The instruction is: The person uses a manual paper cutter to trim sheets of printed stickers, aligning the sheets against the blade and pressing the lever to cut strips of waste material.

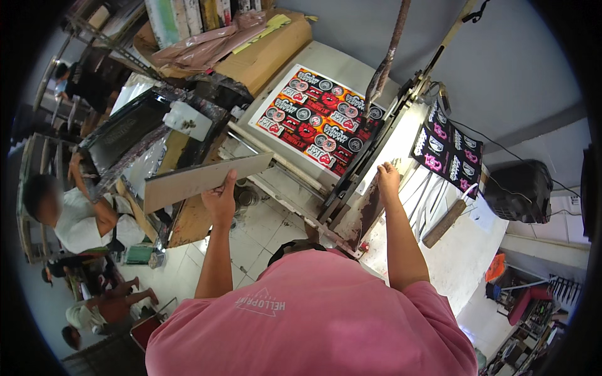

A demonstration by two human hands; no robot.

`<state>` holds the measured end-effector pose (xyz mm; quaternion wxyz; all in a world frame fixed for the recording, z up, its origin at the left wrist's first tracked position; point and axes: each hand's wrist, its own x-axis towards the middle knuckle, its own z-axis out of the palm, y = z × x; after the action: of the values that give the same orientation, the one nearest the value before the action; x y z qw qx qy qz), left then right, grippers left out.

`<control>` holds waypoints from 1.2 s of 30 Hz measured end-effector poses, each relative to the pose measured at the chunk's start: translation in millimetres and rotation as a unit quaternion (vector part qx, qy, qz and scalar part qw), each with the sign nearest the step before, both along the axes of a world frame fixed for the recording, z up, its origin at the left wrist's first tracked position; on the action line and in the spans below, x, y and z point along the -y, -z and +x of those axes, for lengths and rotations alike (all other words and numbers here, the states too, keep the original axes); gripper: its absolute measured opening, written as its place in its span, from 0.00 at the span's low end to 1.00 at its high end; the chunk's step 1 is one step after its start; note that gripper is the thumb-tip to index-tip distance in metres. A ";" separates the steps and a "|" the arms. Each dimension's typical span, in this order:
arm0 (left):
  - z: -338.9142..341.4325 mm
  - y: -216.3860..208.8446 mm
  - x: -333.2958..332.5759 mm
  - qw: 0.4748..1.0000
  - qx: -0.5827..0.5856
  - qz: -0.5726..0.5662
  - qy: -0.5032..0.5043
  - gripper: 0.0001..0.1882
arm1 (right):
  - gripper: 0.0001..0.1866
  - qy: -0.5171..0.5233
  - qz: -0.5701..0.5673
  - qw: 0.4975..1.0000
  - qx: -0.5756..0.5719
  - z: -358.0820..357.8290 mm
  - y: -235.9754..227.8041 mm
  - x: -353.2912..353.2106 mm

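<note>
L hand point(219, 197) holds the pale flat board point(182, 188) by its near edge, w/ thumb lying on the upper face; the fingers close around it, no gap is seen. Whether it is one board or a thin stack, I can't tell. It is left of the body, raised & tilted, near the pale rail point(276, 156); touching or not is unclear.

R hand point(387, 178) is well apart, beside the dark metal frame point(355, 182), fingers curled inward. If it pinches smth., I can't tell, b/c the fingertips are too small.

The printed sheet point(320, 119), red/orange/black, lies flat on the grey table point(342, 59) beyond the frame. The dark sheet point(448, 150) w/ pink & white prints is right of R hand.

I judge the step in hand is carrying the board one-handed. Any next move of it calls for a firm L grip, kept level & clear of the rail.
</note>
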<state>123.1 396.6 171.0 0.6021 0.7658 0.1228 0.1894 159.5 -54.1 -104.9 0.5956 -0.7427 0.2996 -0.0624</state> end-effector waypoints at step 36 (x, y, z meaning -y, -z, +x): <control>387.8 233.5 -33.7 0.724 -0.337 0.558 0.227 0.44 | 0.29 0.062 0.075 0.991 -0.092 -51.6 -96.1 -49.0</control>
<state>510.9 430.3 -62.5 0.0100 0.9819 0.0125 -0.1889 107.9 -5.1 -8.8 0.6146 -0.6783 0.4026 -0.0074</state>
